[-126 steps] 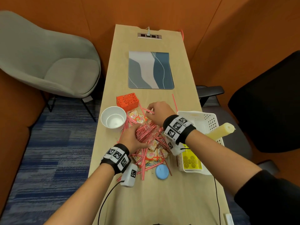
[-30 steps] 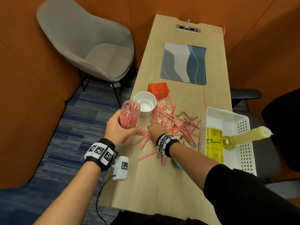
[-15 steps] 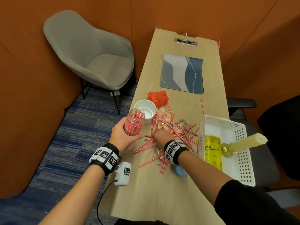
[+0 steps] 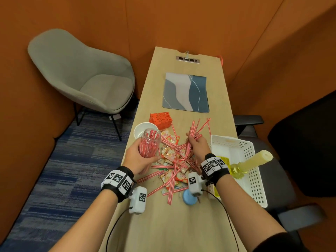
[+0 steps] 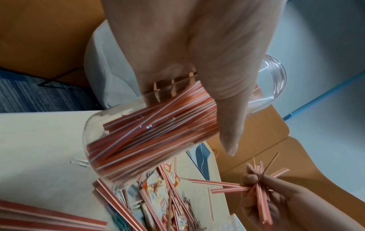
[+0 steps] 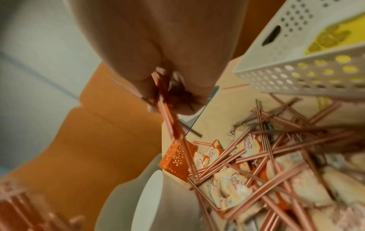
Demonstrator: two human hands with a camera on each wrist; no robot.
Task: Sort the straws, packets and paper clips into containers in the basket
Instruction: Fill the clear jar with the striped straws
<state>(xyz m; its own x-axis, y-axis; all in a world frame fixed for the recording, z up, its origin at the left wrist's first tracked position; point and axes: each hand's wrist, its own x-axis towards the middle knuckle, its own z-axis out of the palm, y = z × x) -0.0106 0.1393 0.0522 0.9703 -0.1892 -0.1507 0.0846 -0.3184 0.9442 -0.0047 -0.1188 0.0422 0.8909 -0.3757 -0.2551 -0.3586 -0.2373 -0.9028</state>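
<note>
- Your left hand (image 4: 139, 160) grips the jar (image 4: 149, 144) of straws, left of centre.
- Your right hand (image 4: 197, 144) clutches a straw bundle (image 4: 195, 131) above the pile (image 4: 174, 160) on the surface (image 4: 181, 224).
- The basket (image 4: 254, 179) sits at right.

Right wrist view blurred: the right hand (image 6: 168, 65) and its bundle of straws (image 6: 168, 112) smeared, fingers indistinct. Blue round lid (image 4: 189, 198) partly hidden behind the wrist camera (image 4: 195, 183). Paper clips in the pile (image 4: 174, 160) were too small to pick out from the head view.
</note>
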